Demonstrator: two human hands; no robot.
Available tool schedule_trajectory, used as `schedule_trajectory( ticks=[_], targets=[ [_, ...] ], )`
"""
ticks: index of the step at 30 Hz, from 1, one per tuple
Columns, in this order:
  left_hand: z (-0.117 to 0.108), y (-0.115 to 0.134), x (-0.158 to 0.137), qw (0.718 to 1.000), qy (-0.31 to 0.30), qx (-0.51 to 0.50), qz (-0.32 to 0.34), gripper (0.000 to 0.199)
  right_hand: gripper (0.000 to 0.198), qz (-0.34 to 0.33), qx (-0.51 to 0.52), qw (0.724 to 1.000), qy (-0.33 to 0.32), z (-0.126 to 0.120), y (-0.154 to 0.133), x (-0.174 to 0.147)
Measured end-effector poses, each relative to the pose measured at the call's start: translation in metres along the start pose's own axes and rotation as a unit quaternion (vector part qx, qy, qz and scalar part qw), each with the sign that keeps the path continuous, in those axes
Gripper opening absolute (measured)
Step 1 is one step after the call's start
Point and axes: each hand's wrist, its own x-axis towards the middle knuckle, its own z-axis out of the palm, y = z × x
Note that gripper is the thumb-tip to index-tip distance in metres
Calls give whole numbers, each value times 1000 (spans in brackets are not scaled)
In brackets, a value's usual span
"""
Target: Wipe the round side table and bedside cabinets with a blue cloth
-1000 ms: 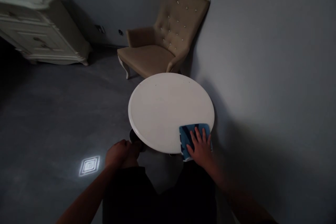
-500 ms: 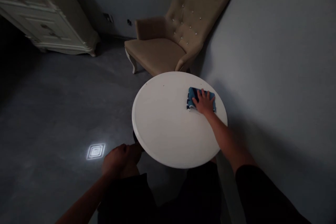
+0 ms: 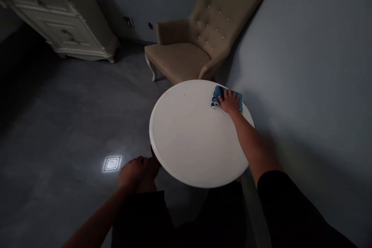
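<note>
A folded blue cloth [image 3: 216,97] with dark and white edging lies near the far right rim of the round white table [image 3: 192,135]. My right hand [image 3: 230,102] presses flat on top of it, fingers spread, palm down. To the left of the table and lower, my left hand [image 3: 133,171] rests on my bent left leg. Its fingers are curled in, and nothing shows in them in the dim light.
A brown tufted armchair [image 3: 183,60] stands just behind the table. Close along the right side runs a grey wall [image 3: 314,66]. A pale carved cabinet [image 3: 78,27] is at the back left. On the dark floor [image 3: 72,124] lies a bright square light patch [image 3: 112,164].
My right hand and the cloth have slid away from me toward the far right rim. My left hand stays on my leg. The view has shifted slightly left.
</note>
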Motion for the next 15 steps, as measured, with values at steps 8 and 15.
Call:
schedule_trajectory(
  ticks=[8,15],
  targets=[
    [14,-2,-9,999,13,-15,33,53,85,-68,0,998,20,23,9,-253],
    [13,-7,-19,998,21,-35,42,51,86,-60,30,998,-16,59,-22,-415]
  ],
)
